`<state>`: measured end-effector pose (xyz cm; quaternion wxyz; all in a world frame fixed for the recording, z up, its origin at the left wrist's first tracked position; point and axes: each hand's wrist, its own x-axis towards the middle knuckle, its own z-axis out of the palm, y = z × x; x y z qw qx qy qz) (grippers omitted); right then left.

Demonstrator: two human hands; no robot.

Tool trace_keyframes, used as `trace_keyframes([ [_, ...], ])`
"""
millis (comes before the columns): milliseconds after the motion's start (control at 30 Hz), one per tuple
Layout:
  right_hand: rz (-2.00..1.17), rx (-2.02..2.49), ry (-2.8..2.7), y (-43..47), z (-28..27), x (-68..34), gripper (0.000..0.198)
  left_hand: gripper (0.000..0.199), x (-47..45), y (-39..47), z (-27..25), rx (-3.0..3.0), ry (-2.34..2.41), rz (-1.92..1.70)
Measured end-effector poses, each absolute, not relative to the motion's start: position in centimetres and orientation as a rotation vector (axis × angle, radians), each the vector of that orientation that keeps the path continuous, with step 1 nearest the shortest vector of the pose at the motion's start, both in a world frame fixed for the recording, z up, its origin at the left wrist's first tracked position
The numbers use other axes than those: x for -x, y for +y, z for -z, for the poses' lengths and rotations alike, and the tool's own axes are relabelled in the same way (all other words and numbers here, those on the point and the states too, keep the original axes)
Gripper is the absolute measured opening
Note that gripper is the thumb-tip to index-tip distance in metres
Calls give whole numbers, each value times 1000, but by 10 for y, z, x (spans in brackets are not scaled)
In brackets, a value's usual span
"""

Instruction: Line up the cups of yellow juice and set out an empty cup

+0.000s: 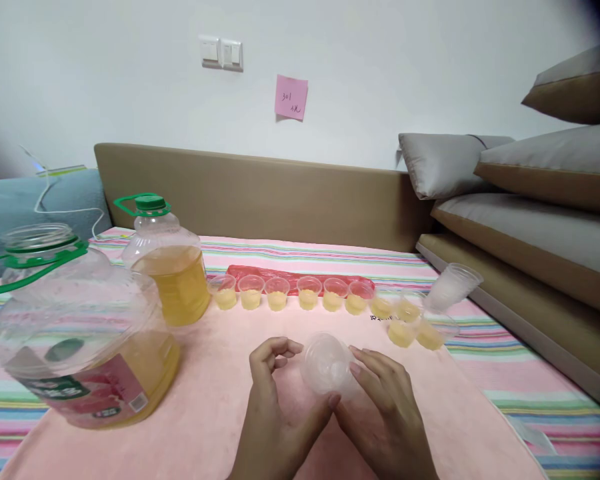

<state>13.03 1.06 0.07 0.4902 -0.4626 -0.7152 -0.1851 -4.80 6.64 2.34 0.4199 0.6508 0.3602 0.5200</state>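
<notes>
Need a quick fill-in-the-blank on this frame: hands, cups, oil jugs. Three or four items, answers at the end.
1. The left hand and right hand together hold a stack of clear plastic ____.
2. The filled cups on the pink towel hold a ____ liquid.
3. The capped jug has a ____ cap and handle.
4. The near jug stands with its mouth ____, no cap on.

Missing words: cups; yellow; green; open
</notes>
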Motion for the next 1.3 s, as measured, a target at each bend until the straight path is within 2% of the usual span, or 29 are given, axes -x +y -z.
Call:
trace_keyframes([
  [567, 534, 1194, -1732, 10, 1, -132, 31, 55, 52, 72, -19, -1659, 889, -1376],
  [767, 565, 1254, -1687, 9, -4, -139, 31, 50, 60, 89, -28, -1415, 630, -1560],
  [967, 508, 1434, -1413, 5, -5, -153, 45, 54, 72, 101, -31, -1534, 593, -1534],
  [1067, 468, 1489, -1209, 1, -11, -162, 54, 55, 79, 104, -31, -1734, 727, -1362],
  [1200, 624, 1359, -1107, -3, -18, -195, 53, 56, 84, 102, -37, -1923, 931, -1134],
  [1233, 678, 1316, -1092, -5, -17, -209, 57, 56, 85, 102, -37, -1951, 960, -1090],
  [1300, 763, 1282, -1038, -11, -11, -239, 82, 57, 86, 101, -37, -1986, 993, -994],
])
